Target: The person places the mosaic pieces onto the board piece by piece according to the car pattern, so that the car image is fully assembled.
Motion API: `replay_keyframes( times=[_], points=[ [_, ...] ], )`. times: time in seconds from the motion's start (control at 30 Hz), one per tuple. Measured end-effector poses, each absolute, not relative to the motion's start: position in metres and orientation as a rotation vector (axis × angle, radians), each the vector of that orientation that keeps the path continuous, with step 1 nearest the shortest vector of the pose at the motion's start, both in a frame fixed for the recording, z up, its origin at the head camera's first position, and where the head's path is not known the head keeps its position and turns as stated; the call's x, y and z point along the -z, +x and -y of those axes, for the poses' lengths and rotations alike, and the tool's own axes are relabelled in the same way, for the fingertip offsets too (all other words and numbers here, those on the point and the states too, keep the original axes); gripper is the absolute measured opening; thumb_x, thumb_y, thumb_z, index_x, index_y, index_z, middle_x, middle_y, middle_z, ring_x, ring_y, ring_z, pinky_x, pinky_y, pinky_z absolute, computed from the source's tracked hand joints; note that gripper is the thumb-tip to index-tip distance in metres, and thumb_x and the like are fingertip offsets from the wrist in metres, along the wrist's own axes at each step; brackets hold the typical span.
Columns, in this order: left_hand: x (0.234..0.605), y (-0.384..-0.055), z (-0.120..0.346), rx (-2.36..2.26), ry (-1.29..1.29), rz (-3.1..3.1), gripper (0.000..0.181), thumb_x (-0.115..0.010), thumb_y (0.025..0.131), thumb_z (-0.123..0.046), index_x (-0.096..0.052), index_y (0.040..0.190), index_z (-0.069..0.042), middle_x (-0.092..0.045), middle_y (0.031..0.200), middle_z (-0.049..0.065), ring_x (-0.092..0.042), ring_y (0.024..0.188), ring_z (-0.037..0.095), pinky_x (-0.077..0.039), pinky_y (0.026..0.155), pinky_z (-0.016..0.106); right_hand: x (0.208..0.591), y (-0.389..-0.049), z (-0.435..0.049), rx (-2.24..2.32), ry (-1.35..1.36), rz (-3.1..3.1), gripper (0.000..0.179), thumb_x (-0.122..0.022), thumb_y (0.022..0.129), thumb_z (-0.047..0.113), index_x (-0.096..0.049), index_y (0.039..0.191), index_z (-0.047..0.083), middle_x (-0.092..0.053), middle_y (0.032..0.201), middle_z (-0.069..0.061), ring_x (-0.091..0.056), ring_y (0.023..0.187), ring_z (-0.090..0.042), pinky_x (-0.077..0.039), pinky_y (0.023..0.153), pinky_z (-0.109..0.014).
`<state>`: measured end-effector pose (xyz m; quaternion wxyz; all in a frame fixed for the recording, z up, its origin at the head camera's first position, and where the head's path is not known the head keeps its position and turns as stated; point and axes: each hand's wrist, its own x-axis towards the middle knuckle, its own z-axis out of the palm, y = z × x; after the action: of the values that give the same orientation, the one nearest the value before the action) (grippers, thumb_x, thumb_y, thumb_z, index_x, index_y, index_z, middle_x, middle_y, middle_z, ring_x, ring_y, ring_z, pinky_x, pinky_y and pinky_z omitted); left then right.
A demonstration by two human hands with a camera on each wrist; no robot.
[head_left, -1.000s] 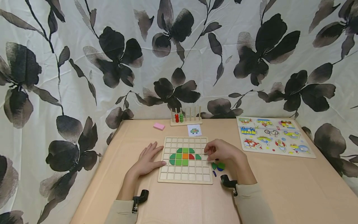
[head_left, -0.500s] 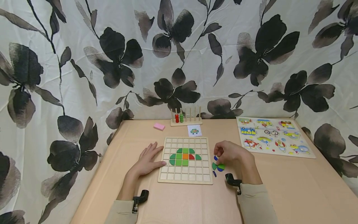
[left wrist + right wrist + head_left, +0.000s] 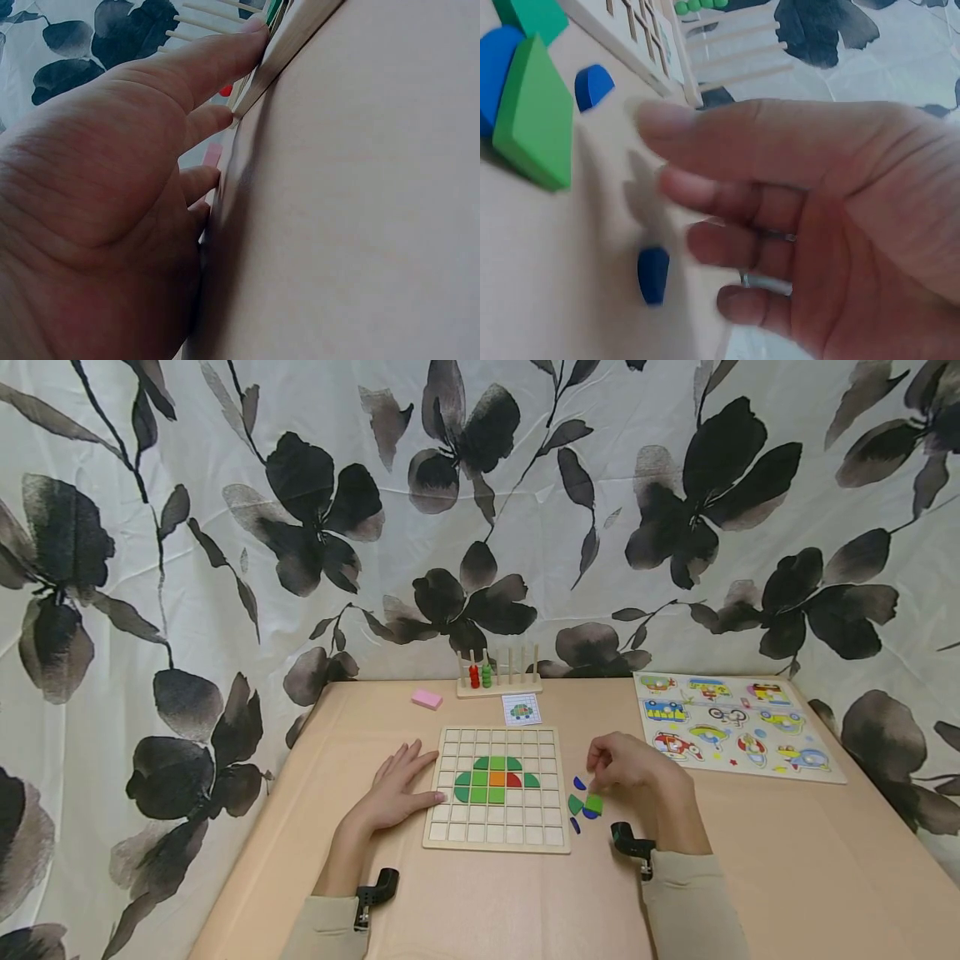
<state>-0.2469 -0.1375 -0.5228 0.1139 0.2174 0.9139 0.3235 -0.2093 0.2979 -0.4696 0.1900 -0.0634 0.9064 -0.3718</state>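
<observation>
My left hand [image 3: 401, 785] lies at the left edge of a wooden grid board [image 3: 498, 837], fingertips and thumb touching its rim. Green squares [image 3: 480, 794], rounded dark green pieces, an orange square [image 3: 497, 779] and a red quarter-round piece [image 3: 513, 781] sit in the board's cells. Right of the board, my right hand [image 3: 622, 768] hovers with loosely bent fingers, thumb and index slightly apart and nothing between them. Below it lie a light green square [image 3: 536, 112] on a blue piece [image 3: 495, 71], a dark green piece [image 3: 574, 805] and two small blue pieces [image 3: 653, 275].
A picture card [image 3: 521, 710] lies behind the board. Farther back stands a wooden peg rack [image 3: 498, 691] with red and green beads, beside a pink block [image 3: 427, 698]. A picture puzzle board [image 3: 738, 727] lies at the right, before a floral curtain [image 3: 450, 527].
My right hand has moved right, away from the board's right edge, uncovering the small blue piece and more of the light green square. The left hand has stayed still.
</observation>
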Motion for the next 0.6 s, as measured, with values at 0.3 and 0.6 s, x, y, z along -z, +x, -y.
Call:
replay_keyframes(
  times=[0.3,0.6],
  points=[
    [0.524,-0.247,0.137,-0.943,0.643,-2.687,0.083,-0.075,0.091,-0.055,-0.043,0.16,-0.021,-0.012,0.176,0.014,-0.001,0.163,0.039,0.002,0.129,0.06,0.47,-0.204,-0.292,0.933,-0.177,-2.533,0.022,-0.091,0.078,0.014,-0.071,0.085,0.009,-0.065,0.081,-0.004,-0.057,0.082,-0.021,-0.046,0.071,-0.032],
    [0.525,-0.247,0.137,-0.931,0.641,-2.696,0.084,-0.074,0.09,-0.056,-0.043,0.16,-0.022,-0.012,0.175,0.014,-0.001,0.163,0.039,0.001,0.129,0.06,0.468,-0.201,-0.274,0.794,-0.091,-2.569,0.026,-0.095,0.072,0.013,-0.07,0.078,0.01,-0.064,0.078,-0.004,-0.057,0.08,-0.022,-0.044,0.067,-0.032]
  ],
)
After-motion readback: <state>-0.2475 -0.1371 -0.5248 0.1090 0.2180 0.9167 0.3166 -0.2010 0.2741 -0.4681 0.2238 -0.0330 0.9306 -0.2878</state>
